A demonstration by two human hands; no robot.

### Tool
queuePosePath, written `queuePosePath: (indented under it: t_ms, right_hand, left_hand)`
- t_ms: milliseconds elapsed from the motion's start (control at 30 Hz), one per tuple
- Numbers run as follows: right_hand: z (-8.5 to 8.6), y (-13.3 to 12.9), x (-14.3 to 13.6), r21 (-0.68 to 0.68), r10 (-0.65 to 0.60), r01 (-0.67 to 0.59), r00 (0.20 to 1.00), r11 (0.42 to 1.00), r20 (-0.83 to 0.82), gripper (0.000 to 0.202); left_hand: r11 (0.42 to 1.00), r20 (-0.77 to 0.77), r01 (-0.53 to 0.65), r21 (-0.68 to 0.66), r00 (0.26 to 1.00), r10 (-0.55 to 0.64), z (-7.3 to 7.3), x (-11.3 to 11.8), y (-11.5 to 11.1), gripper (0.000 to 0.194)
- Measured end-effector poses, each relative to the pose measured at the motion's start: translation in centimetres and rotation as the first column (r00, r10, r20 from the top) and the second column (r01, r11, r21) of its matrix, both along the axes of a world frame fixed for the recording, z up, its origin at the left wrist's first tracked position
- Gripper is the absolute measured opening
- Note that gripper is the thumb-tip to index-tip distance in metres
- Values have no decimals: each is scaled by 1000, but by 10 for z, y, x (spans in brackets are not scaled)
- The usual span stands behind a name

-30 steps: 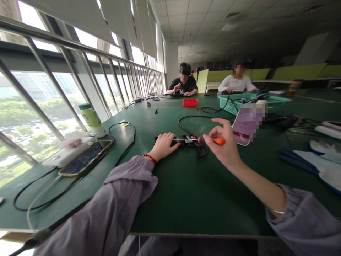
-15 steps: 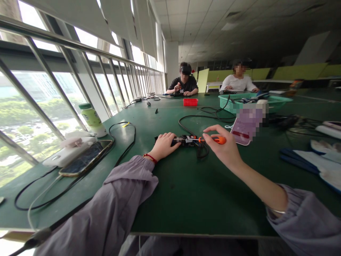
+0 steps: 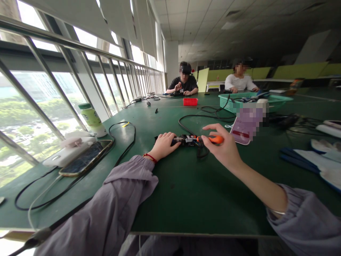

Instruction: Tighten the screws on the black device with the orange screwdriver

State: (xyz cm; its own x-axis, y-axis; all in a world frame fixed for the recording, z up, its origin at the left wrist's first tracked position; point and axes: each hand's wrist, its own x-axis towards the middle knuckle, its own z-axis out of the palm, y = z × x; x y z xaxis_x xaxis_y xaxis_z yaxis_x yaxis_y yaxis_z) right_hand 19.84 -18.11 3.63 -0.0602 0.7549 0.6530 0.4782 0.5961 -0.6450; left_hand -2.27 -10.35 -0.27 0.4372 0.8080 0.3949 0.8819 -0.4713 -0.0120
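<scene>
My left hand lies over the left end of a long black device, gripping it against the table. The device's middle part looks exposed, with small parts and wires showing. From its right end a black cable runs off. My right hand holds an orange-handled screwdriver, its handle lying nearly level between thumb and fingers. The screwdriver's shaft points left onto the exposed part of the device; where exactly its tip sits is too small to tell.
A purple-screened phone leans by the green basket. Beyond stand a red tray and two people at the far side. Gloves lie right. A bottle, a dark phone and cables lie left.
My right thumb and fingers have shifted a little on the screwdriver, and its handle looks turned. My left hand stays put. The far person in white has moved slightly right.
</scene>
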Motion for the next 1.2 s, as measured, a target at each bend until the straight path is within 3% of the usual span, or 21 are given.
queuePosePath:
  t_ms: [167, 333, 433, 567, 667, 833, 967, 1100, 1200]
  right_hand:
    - [-4, 5, 1, 105, 9, -5, 999, 995, -44, 41]
    - [-2, 2, 2, -14, -18, 19, 998, 1000, 56, 23]
    - [-2, 0, 1, 5, -23, 23, 998, 1000, 51, 17]
    - [-4, 3, 1, 151, -4, 9, 1000, 988, -29, 36]
    - [-4, 5, 2, 135, -5, 8, 1000, 991, -23, 43]
    - [-1, 0, 2, -29, -6, 8, 997, 1000, 80, 17]
    - [-1, -1, 1, 25, 1, -2, 998, 1000, 70, 13]
    - [-4, 1, 0, 114, 17, -18, 1000, 993, 12, 32]
    - [-5, 1, 0, 78, 0, -1, 1000, 997, 15, 43]
  left_hand:
    - [1000, -27, -5, 13, 1000, 6, 0, 1, 0, 38]
    - [1000, -18, -8, -3, 1000, 8, 1, 2, -2, 39]
    - [1000, 13, -1, 6, 1000, 1, 1, 3, -3, 44]
    - [998, 5, 26, 56, 1000, -27, 0, 3, -4, 48]
    - [998, -8, 38, 46, 999, -37, 1, 3, -4, 47]
    - [998, -20, 56, -10, 998, -56, 1, 3, -2, 37]
    - [998, -44, 60, -5, 997, -60, 3, 3, -2, 35]
    - [998, -35, 64, -5, 997, -64, 3, 2, -1, 37]
    - [998, -33, 56, -18, 998, -57, 4, 1, -1, 38]
